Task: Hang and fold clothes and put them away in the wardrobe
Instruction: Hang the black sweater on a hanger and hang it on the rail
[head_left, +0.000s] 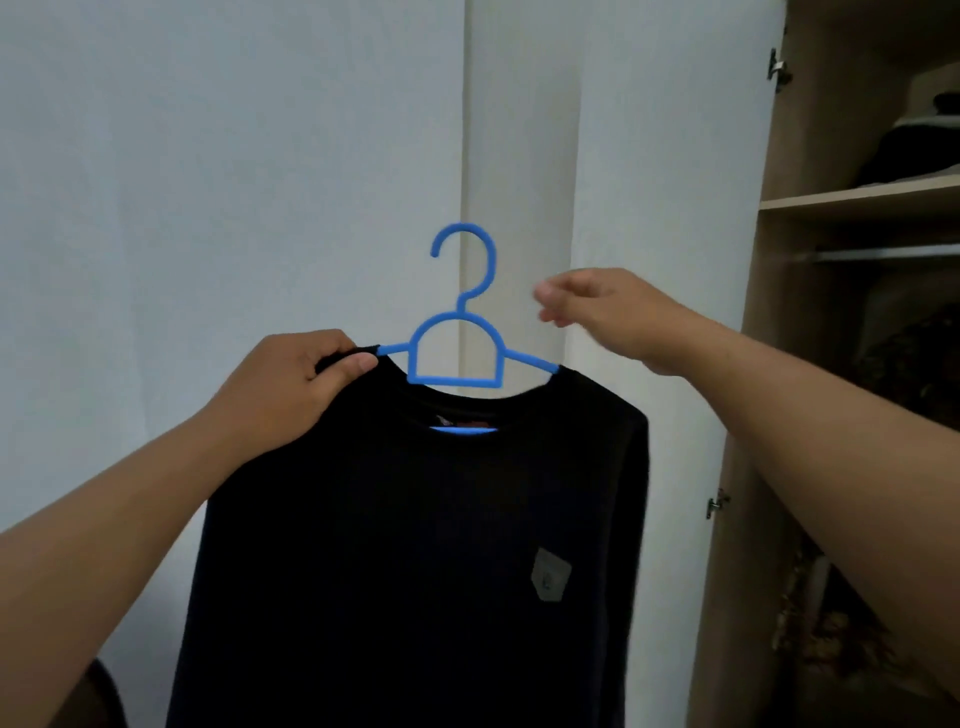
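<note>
Taking the blue hanger (457, 332) as the marker, everything arranges itself around it. Lower left of it, a bare forearm rises from the bottom corner, and the left hand (291, 387) grips the shoulder of the black sweater (415, 545) right at the hanger's left arm, fingers and thumb curled over the dark fabric so it bunches under the thumb. That hand holds hanger and garment up in front of a pale wall.

The sweater hangs on the hanger, its round collar just under the hanger's blue half-round frame, the body dropping straight down out of the bottom of the view. A small grey patch (550, 574) sits on the chest, below and right of the hanger. The hook points up, free of any rail.

To the right of the hanger, level with its neck, the right hand (608, 317) hovers apart from both hanger and sweater. It is blurred, but the fingers look loosely relaxed and it grasps nothing, as far as I can tell.

Further right of the hanger stands the open wardrobe (769, 312), light wood with a hinge (777, 70) high on its side panel. A shelf (857, 200) inside carries dark folded items, with a rail (883, 254) below it and dim patterned clothing hanging beneath.
</note>
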